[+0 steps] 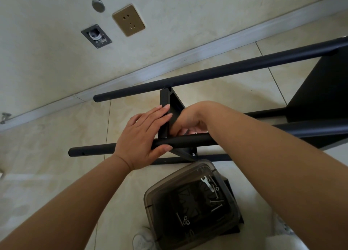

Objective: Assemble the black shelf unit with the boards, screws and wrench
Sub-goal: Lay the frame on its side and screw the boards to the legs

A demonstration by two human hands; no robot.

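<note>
1. The left hand [143, 135] lies with straight fingers on the upright black board [165, 116], its thumb under the near round black metal pole [184, 139].
2. The right hand [190, 121] reaches behind this board; its fingers are curled, but around what I cannot tell.
3. The flat silver wrench [207, 184] and the silver screws [216, 204] lie in the smoky transparent plastic box [150, 197] on the floor, near the frame.

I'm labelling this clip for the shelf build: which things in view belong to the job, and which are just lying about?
Part of the job:
- black board
- near pole
- far pole
- wrench
- screws
- washers
- left hand
- right hand

Lying about:
- wall socket
- open wall box
- white shoe
</note>
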